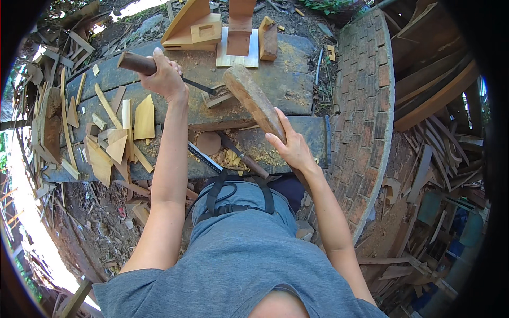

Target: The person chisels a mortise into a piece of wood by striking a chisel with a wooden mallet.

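My left hand [165, 79] is closed round the wooden handle of a chisel [137, 63]. Its dark blade slants down to the right, and the tip meets a small wooden piece [220, 99] on the workbench [254, 79]. Whether the edge is cutting into the wood, I cannot tell. In my right hand [292, 146] is a thick wooden mallet [249, 95], gripped towards its near end. Its far end hangs just right of the small piece and partly covers it.
A second chisel [252, 163], a round wooden disc [208, 143] and a ruler [205, 158] lie among shavings [230, 158]. Offcuts [116, 140] cover the bench's left side. A block with a rectangular recess [205, 33] stands at the back. A curved brick wall [366, 106] borders the right.
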Demonstrator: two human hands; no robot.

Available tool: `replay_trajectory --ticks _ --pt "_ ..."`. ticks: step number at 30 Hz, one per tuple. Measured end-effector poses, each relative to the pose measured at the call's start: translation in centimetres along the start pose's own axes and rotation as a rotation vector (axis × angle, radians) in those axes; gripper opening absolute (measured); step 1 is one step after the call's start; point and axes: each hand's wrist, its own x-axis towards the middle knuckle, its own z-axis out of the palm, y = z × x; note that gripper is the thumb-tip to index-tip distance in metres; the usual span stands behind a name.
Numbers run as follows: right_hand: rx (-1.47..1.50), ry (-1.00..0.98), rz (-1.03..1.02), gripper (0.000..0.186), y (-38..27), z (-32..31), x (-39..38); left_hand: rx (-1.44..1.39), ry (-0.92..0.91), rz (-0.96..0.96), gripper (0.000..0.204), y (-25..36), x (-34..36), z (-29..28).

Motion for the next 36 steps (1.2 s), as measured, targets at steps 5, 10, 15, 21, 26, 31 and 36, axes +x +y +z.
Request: replay_trajectory --ticks 5,10,15,21,26,31,36 --pt "-0.004 -0.008 0.018 0.079 -0.3 0.0 0.0 0.008 0.007 0.018 0.028 0.3 -0.4 0.3" --pt "0.027 0.012 -0.002 0.08 -0.1 0.4 -0.2 0.029 -0.03 0.086 0.028 0.2 -1.2 1.1" --pt "0.034 0.071 -0.047 0.08 -1.8 -0.8 -0.1 0.135 -0.065 0.237 0.025 -1.8 -1.8 1.4" --pt "0.034 0.377 -0.882 0.08 -15.9 -7.2 1.8 0.368 -0.118 0.389 0.031 -0.4 -3.2 1.4" --pt "-0.384 0.263 -0.887 0.068 -22.5 -9.6 0.7 0.07 -0.192 0.367 0.045 -4.5 -3.3 -0.2" --pt "-0.728 0.272 -0.837 0.057 -24.3 -11.1 0.7 0.198 -0.09 0.396 0.06 -2.8 -5.6 1.5" --pt "-0.477 0.334 -0.883 0.058 -23.6 -10.3 0.3 0.117 -0.273 0.338 0.071 -1.7 -5.4 -0.5"
